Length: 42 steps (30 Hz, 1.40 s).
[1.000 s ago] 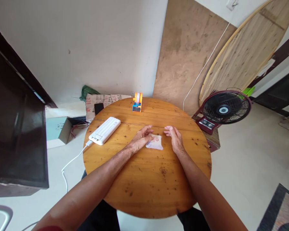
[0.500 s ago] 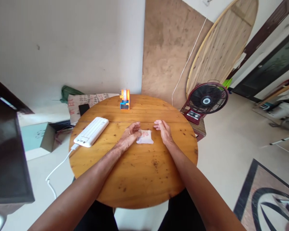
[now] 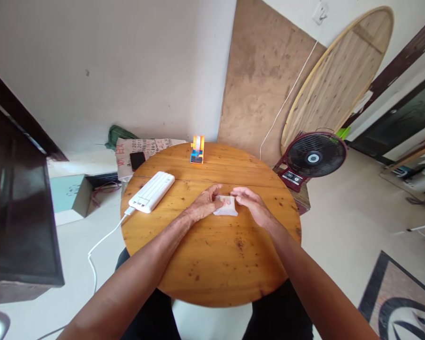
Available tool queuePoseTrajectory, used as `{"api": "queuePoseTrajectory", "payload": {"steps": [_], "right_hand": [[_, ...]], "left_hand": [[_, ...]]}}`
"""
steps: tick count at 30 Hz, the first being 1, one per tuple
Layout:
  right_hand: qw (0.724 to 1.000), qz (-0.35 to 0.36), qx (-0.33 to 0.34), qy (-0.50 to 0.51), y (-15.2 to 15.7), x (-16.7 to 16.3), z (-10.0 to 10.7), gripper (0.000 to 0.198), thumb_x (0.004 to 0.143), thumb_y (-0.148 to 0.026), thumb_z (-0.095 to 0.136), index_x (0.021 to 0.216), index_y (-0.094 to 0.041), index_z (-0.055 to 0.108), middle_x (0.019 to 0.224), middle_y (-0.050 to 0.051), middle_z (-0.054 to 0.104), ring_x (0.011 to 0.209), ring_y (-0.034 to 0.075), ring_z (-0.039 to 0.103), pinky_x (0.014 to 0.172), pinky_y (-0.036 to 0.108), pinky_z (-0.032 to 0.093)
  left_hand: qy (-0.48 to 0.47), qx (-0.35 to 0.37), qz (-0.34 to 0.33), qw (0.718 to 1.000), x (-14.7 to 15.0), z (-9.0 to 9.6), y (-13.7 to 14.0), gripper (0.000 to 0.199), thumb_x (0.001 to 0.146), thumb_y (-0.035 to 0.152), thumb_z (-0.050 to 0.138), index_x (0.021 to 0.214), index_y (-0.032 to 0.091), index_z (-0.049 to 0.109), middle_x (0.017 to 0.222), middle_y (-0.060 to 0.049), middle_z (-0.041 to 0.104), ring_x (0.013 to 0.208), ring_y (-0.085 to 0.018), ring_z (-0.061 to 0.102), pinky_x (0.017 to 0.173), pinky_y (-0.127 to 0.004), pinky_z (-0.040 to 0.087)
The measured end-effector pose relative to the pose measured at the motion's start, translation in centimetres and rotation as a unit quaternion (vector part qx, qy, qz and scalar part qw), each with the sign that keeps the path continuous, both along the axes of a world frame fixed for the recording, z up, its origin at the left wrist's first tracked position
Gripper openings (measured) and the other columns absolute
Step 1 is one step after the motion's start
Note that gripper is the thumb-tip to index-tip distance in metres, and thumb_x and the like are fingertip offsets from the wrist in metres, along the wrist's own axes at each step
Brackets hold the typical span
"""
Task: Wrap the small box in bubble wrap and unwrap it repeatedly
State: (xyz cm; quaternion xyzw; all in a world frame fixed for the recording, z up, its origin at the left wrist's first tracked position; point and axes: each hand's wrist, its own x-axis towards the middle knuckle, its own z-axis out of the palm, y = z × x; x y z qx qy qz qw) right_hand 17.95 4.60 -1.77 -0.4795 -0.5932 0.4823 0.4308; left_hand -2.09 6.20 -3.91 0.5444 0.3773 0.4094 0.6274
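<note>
A small white plastic packet [image 3: 226, 207] with red print lies flat on the round wooden table [image 3: 212, 255]. At its left edge is my left hand [image 3: 205, 204], thumb reaching over the packet's corner and fingers curved behind it. Whether that thumb presses on it I cannot tell. My right hand [image 3: 253, 204] is open beside the packet's right side, fingers pointing left toward its upper corner. Neither hand lifts the packet.
On the table's left lies a white power bank [image 3: 152, 192] with a white cable [image 3: 92, 257] running off the edge. An orange and blue tape dispenser [image 3: 197, 150] stands at the back. A dark red fan [image 3: 313, 156] is beyond the right edge.
My right hand has moved left, closer to the packet, and my left thumb now reaches farther over it. The whole view has shifted, so the table appears farther right.
</note>
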Motion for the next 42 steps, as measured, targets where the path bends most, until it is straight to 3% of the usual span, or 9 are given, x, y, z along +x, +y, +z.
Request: {"api": "queuePoseTrajectory", "payload": {"steps": [8,15,18,20,22,24,26,34,42], "right_hand": [[0.994,0.052,-0.012,-0.098,-3.9,-0.3,1.8,0.041,0.082,-0.041,0.063,0.118,-0.024,0.057,0.119,0.007,0.064,0.112,0.023,0.059,0.099,0.041,0.043],[0.955,0.037,0.156,-0.251,-3.7,-1.1,2.7,0.026,0.079,-0.027,0.063,0.105,-0.024,0.062,0.118,0.006,0.063,0.111,0.022,0.058,0.095,0.037,0.043],[0.914,0.054,0.240,-0.324,-3.3,-1.9,2.8,0.019,0.079,-0.023,0.063,0.098,-0.024,0.064,0.114,0.005,0.065,0.105,0.021,0.060,0.090,0.036,0.044],[0.863,0.047,0.307,-0.398,-3.2,-2.4,2.7,0.009,0.083,-0.021,0.060,0.089,-0.023,0.066,0.111,0.005,0.068,0.099,0.022,0.062,0.089,0.038,0.042],[0.810,0.042,0.364,-0.458,-3.2,-2.7,2.5,0.012,0.087,-0.020,0.055,0.085,-0.022,0.067,0.109,0.006,0.070,0.094,0.022,0.062,0.090,0.041,0.039],[0.785,0.036,0.390,-0.480,-3.2,-2.8,2.3,0.016,0.089,-0.018,0.051,0.084,-0.021,0.066,0.107,0.006,0.071,0.089,0.022,0.062,0.091,0.042,0.038],[0.799,0.002,0.380,-0.467,-2.9,-2.8,2.0,0.017,0.088,-0.017,0.050,0.082,-0.021,0.065,0.105,0.006,0.071,0.089,0.022,0.063,0.089,0.041,0.039],[0.930,-0.030,0.212,-0.298,-0.7,-2.5,2.1,0.016,0.087,-0.024,0.046,0.088,-0.024,0.062,0.109,0.006,0.067,0.101,0.022,0.061,0.088,0.035,0.045],[0.955,-0.080,0.153,-0.240,3.3,-1.5,3.4,0.022,0.081,-0.024,0.047,0.094,-0.023,0.065,0.087,0.002,0.070,0.087,0.019,0.063,0.084,0.033,0.046]], "left_hand": [[0.021,-0.005,-0.110,0.994,-1.1,0.3,-0.2,0.070,0.062,0.023,0.075,0.128,0.017,0.049,0.089,-0.001,0.056,0.073,-0.012,0.055,0.064,-0.024,0.042],[0.030,-0.017,-0.134,0.990,-1.2,0.6,-0.2,0.072,0.064,0.026,0.073,0.130,0.016,0.046,0.091,-0.002,0.056,0.072,-0.013,0.053,0.063,-0.025,0.040],[0.020,-0.018,-0.139,0.990,-1.2,1.0,-0.4,0.069,0.065,0.023,0.069,0.129,0.013,0.045,0.092,-0.003,0.056,0.072,-0.012,0.051,0.062,-0.025,0.039],[0.016,-0.021,-0.139,0.990,-1.2,1.1,-0.5,0.068,0.066,0.023,0.068,0.129,0.014,0.045,0.092,-0.002,0.056,0.072,-0.011,0.050,0.062,-0.024,0.038],[0.014,-0.025,-0.138,0.990,-1.2,1.1,-0.5,0.067,0.066,0.023,0.068,0.128,0.015,0.046,0.092,-0.002,0.056,0.072,-0.011,0.050,0.063,-0.024,0.038],[0.019,-0.024,-0.135,0.990,-1.2,1.0,-0.4,0.067,0.065,0.023,0.069,0.127,0.016,0.048,0.094,-0.002,0.057,0.073,-0.011,0.050,0.063,-0.024,0.039],[0.037,-0.020,-0.127,0.991,-1.1,0.9,-0.5,0.068,0.064,0.024,0.070,0.128,0.016,0.048,0.095,-0.003,0.057,0.075,-0.012,0.051,0.063,-0.024,0.040],[0.061,0.029,-0.129,0.989,-0.8,0.6,-1.0,0.075,0.066,0.015,0.064,0.137,0.024,0.041,0.092,-0.002,0.064,0.077,-0.015,0.058,0.063,-0.023,0.044],[-0.079,-0.007,-0.073,0.994,-0.1,2.0,-1.3,0.079,0.066,0.017,0.065,0.139,0.020,0.033,0.118,-0.007,0.059,0.107,-0.021,0.056,0.090,-0.032,0.043]]}}
